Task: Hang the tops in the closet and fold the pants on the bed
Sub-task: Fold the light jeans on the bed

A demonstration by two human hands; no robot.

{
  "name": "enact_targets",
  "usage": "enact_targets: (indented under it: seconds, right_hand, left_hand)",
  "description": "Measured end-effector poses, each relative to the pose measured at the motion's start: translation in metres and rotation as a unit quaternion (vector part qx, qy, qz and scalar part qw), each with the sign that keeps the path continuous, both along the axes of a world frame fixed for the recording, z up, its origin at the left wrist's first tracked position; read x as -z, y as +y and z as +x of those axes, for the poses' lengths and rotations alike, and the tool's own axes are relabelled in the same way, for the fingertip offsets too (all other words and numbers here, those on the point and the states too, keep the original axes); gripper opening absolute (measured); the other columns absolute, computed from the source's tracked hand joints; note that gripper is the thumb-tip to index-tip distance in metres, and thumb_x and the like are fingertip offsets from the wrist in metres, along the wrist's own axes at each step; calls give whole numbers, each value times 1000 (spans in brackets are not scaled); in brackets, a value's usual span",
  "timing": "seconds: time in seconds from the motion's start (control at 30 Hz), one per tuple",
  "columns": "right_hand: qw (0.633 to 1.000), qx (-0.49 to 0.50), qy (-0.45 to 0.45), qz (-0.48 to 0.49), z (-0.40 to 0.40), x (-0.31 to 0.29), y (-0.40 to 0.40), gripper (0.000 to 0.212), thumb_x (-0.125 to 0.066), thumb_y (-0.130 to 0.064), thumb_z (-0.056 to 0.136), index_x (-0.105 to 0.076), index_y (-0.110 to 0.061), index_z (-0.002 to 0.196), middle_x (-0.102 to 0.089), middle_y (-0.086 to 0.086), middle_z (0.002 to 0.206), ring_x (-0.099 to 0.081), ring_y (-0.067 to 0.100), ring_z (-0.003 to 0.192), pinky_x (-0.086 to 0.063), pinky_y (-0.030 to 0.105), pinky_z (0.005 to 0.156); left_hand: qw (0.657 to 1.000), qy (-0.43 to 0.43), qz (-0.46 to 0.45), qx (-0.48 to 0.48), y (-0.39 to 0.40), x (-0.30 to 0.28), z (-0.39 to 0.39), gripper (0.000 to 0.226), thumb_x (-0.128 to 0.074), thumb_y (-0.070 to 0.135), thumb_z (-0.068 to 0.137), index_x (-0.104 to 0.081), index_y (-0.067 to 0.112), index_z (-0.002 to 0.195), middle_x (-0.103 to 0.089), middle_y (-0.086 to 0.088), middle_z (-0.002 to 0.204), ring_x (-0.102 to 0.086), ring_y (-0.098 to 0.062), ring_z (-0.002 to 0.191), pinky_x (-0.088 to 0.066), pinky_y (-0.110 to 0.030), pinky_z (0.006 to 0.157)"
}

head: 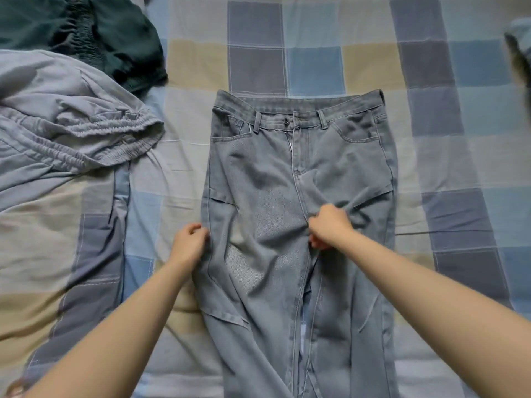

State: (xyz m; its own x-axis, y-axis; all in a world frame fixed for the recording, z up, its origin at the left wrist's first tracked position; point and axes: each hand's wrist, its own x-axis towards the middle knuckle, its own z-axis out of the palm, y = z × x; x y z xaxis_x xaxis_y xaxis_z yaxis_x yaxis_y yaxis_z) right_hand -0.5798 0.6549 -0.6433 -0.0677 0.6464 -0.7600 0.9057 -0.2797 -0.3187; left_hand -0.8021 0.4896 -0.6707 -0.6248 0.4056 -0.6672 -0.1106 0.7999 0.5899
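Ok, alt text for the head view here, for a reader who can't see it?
Light blue jeans lie flat, front up, on a checked bedsheet; the left hand pinches their outer edge and the right hand bunches fabric at the crotch. Grey elastic-waist pants and a dark green garment lie crumpled at upper left.

Three garments lie on one checked bed (373,61): one pair of light blue jeans (287,179) at the centre, one pair of pale grey elastic-waist pants (71,124) at 9 o'clock, and one dark green garment (86,33) at 11 o'clock. Two bare hands, the left hand (188,242) and the right hand (330,225), grip the jeans. One blurred object (520,47) shows at 2 o'clock.
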Motion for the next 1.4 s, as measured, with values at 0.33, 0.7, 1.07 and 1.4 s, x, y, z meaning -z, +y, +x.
enact_targets:
  seconds: [0.33, 0.7, 1.07, 1.4]
  right_hand:
    - [948, -196, 123, 218, -130, 24, 142, 44, -56, -35, 94, -53, -8, 129, -57, 12, 130, -53, 28, 119, -41, 32, 97]
    - [939, -243, 210, 126, -245, 18, 181, 23, -67, -36, 87, -55, -15, 89, -49, 5, 67, -48, 15, 49, -37, 21, 41]
    - [942, -191, 255, 104, -269, -29, 226, 34, -83, -27, 72, -50, -20, 73, -42, 1, 57, -37, 11, 43, -31, 21, 43]
    - [923, -136, 332, 142, -245, 26, 204, 47, -51, 9, 81, -60, -4, 125, -60, 15, 127, -55, 21, 120, -46, 18, 93]
  left_hand:
    - [984, 157, 79, 12, 140, 40, -60, 14, -61, 19, 90, -59, 10, 80, -62, -12, 83, -54, -22, 80, -40, -34, 72]
    - [935, 290, 86, 183, 117, 43, -52, 45, -71, 39, 83, -39, 14, 102, -64, -16, 100, -59, -40, 90, -37, -37, 65]
    - [972, 163, 163, 54, 113, 6, -115, 10, -73, 11, 83, -66, 10, 77, -68, -1, 67, -63, -15, 62, -49, -24, 63]
    - [966, -123, 127, -188, 109, 48, -135, 18, -58, 3, 93, -60, 12, 78, -64, 3, 52, -59, -6, 45, -50, -15, 43]
